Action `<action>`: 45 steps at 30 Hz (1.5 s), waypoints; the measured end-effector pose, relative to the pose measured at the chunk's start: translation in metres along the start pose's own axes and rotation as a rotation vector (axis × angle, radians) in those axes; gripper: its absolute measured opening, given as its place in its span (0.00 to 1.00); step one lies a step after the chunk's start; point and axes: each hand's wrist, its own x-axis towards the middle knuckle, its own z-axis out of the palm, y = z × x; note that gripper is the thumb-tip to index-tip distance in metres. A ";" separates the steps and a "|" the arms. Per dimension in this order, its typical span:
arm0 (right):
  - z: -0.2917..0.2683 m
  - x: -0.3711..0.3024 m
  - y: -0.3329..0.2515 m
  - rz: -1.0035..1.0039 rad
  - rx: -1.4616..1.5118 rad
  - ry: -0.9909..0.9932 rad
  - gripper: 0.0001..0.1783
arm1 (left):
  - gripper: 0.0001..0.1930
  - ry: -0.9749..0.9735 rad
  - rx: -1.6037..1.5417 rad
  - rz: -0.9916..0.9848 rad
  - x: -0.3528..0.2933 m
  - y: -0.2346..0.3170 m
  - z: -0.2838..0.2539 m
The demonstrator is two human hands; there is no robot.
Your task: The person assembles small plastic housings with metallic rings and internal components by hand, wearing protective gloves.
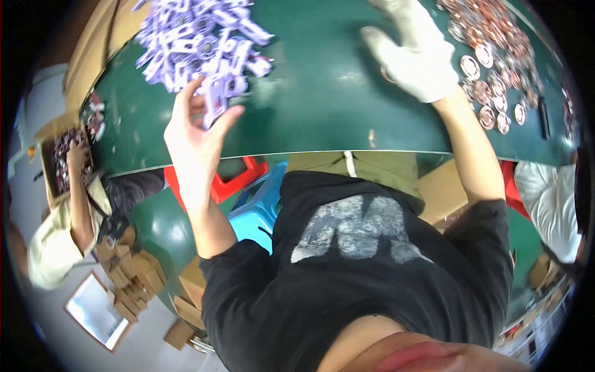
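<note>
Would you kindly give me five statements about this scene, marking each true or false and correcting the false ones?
1. The left hand is at the near edge of a pile of purple parts. True.
2. The right hand is bare. False: it wears a white glove.
3. The tabletop is green. True.
4. The round copper-coloured pieces lie left of the purple parts. False: they lie to the right.
5. A blue stool shows below the table's near edge. True.

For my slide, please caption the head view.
Bare left hand at purple parts; gloved right hand over green table.
</note>
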 end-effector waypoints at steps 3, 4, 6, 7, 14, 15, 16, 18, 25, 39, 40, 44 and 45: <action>0.011 0.006 0.022 -0.603 0.025 0.179 0.30 | 0.43 -0.276 0.096 0.360 0.039 0.046 0.054; 0.014 0.006 0.028 -0.728 -0.115 0.191 0.28 | 0.40 -0.383 0.033 0.390 0.050 0.061 0.072; -0.011 0.003 -0.003 -0.315 -0.113 -0.165 0.29 | 0.46 -0.431 -0.017 0.400 0.066 0.092 0.098; -0.012 0.002 0.006 -0.258 -0.212 -0.103 0.29 | 0.41 -0.397 -0.027 0.501 0.078 0.102 0.112; -0.036 0.004 0.061 0.201 -0.309 0.013 0.18 | 0.35 -0.159 -0.162 0.648 0.070 0.120 0.150; -0.040 0.010 0.053 0.344 -0.311 -0.051 0.18 | 0.32 -0.206 -0.130 0.823 0.065 0.110 0.155; -0.039 0.008 0.055 0.350 -0.312 -0.050 0.18 | 0.34 -0.226 0.002 0.973 0.060 0.100 0.161; -0.036 0.006 0.058 0.218 -0.289 0.015 0.18 | 0.32 -0.311 0.028 0.995 0.054 0.088 0.170; -0.034 -0.002 0.037 0.252 -0.364 -0.098 0.16 | 0.16 -0.393 -0.161 0.813 0.068 0.079 0.170; -0.046 0.024 0.014 0.596 -0.455 -0.438 0.17 | 0.28 -0.278 0.117 0.773 0.080 0.069 0.145; -0.042 0.017 0.021 0.525 -0.520 -0.438 0.14 | 0.25 -0.324 0.165 0.808 0.080 0.067 0.146; -0.032 0.008 0.017 0.498 -0.556 -0.415 0.19 | 0.27 -0.251 -0.210 0.855 0.086 0.072 0.149; -0.030 0.002 0.021 0.389 -0.561 -0.329 0.20 | 0.27 -0.252 -0.213 0.855 0.086 0.075 0.149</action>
